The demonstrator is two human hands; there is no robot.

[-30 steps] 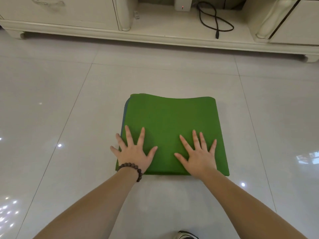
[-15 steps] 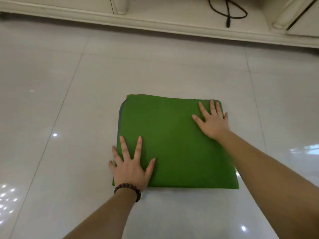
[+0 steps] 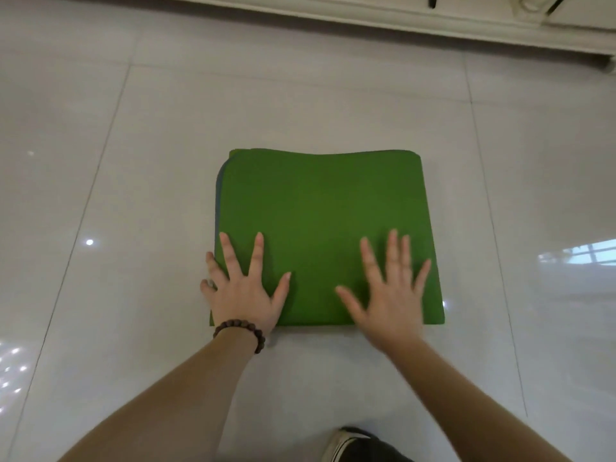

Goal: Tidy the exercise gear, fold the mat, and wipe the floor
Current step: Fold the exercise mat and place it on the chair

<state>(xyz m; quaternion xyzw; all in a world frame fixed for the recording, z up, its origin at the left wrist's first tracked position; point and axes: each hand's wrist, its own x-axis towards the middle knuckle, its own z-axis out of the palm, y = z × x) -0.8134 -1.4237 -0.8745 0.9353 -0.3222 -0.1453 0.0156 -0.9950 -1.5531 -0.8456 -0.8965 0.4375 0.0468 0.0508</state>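
Green folded exercise mat (image 3: pixel 320 228) on the tiled floor (image 3: pixel 100 161); my left hand (image 3: pixel 245 290) and right hand (image 3: pixel 388 295) press it, fingers splayed flat. Folding looks done; next, I judge, lifting it away.

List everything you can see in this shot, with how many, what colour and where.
folded mat: one, green with a grey-blue layer peeking out at its left edge, flat on the floor at centre
floor: glossy pale tiles with thin grout lines, all around the mat
cabinet base: one, cream, along the top edge
cable: one end, black, on the cabinet base at the top
shoe: one, dark with a white sole, bottom edge right of centre
bead bracelet: one, dark brown, on the left wrist
left hand: fingers spread, flat on the mat's near left corner
right hand: fingers spread, over the mat's near right part, blurred
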